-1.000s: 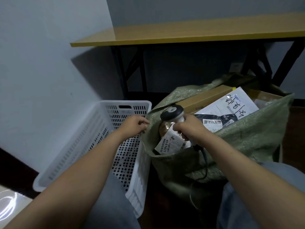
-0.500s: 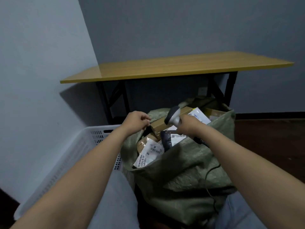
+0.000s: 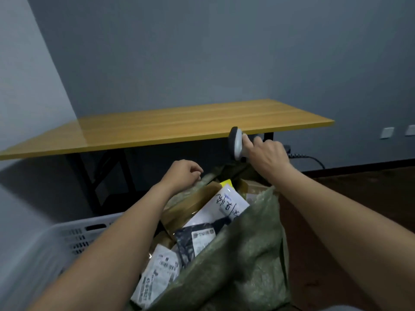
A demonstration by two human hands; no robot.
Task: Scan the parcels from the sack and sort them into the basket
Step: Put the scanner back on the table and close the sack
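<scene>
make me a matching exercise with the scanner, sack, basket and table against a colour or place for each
1 scanner
2 sack
3 basket
4 table

a white, at lower left
b green, rim held by the left hand
c wooden top, black legs
d gripped in the right hand

Pairs: 1-d, 2-b, 3-a, 4-c

A long rectangular table with a yellow-brown wooden top (image 3: 170,129) stands on black metal legs (image 3: 89,187) against a plain blue-grey wall (image 3: 202,52). Two small white wall plates (image 3: 386,132) sit low on that wall at the right, above a dark skirting strip (image 3: 370,167) and a dark brown floor (image 3: 359,187).
</scene>
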